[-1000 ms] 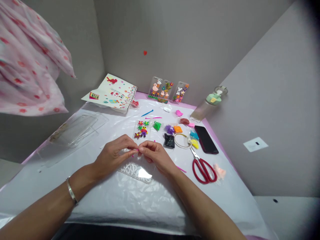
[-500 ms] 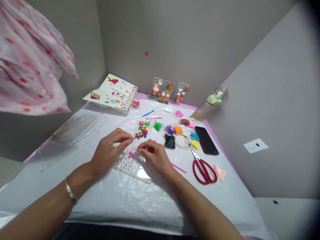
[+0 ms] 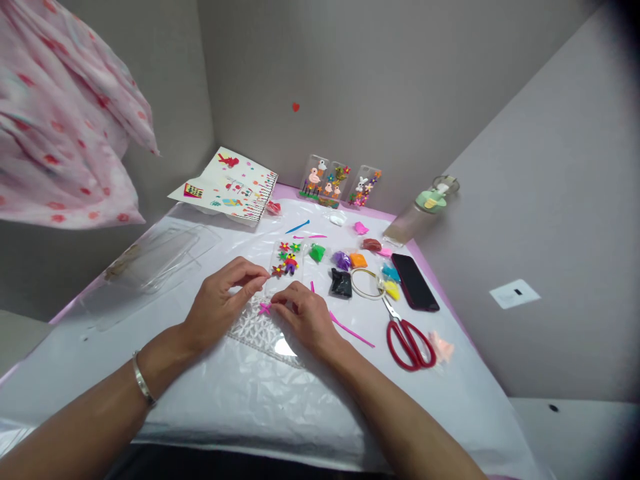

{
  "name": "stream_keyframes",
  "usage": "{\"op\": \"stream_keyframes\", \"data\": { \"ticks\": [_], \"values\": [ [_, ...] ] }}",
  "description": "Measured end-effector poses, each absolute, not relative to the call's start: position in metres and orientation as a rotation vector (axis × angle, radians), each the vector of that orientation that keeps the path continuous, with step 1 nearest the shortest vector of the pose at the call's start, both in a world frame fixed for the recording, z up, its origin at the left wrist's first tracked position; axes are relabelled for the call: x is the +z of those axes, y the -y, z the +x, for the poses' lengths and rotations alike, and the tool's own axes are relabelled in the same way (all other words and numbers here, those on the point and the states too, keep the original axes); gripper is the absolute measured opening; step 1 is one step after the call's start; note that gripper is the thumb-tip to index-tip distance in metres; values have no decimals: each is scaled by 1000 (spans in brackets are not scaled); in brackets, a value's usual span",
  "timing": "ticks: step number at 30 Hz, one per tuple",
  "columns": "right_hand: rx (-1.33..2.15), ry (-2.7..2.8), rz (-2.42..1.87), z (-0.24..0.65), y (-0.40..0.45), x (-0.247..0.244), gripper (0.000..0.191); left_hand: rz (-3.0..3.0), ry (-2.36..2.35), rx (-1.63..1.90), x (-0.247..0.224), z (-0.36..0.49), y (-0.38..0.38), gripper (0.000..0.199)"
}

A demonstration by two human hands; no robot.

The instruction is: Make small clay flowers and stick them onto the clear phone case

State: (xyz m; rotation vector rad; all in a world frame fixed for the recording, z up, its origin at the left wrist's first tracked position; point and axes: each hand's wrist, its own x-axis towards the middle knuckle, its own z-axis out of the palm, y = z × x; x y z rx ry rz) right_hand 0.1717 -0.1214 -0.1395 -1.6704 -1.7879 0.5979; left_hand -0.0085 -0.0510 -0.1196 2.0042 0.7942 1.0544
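Note:
A clear patterned sheet (image 3: pixel 250 327) lies on the table below both hands, with a small pink clay flower (image 3: pixel 265 308) on it. My right hand (image 3: pixel 300 313) has its thumb and forefinger at the flower's right edge; whether they grip it is too small to tell. To the left, my left hand (image 3: pixel 220 300) has thumb and forefinger tips close together above the sheet, and anything between them is too small to make out. Just beyond the fingertips lies a clear phone case (image 3: pixel 295 272) with clay flowers and a small figure.
Bagged clay pieces, such as purple (image 3: pixel 341 259) and black (image 3: pixel 341 283), lie right of the case. Red-handled scissors (image 3: pixel 410 343), a phone (image 3: pixel 415 281) and a bottle (image 3: pixel 417 213) stand or lie farther right. Clear cases (image 3: pixel 160 260) are at left.
My right hand has moved slightly left and down, its fingertips now at the pink flower. More of the pink stick beside it shows. My left hand is nearly unchanged.

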Motion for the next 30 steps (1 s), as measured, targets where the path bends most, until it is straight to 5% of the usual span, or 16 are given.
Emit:
{"op": "stream_keyframes", "data": {
  "ticks": [30],
  "values": [
    [415,2022,-1813,168,127,-138,13,1993,-772,973,-121,-8,51,17]
  ]
}}
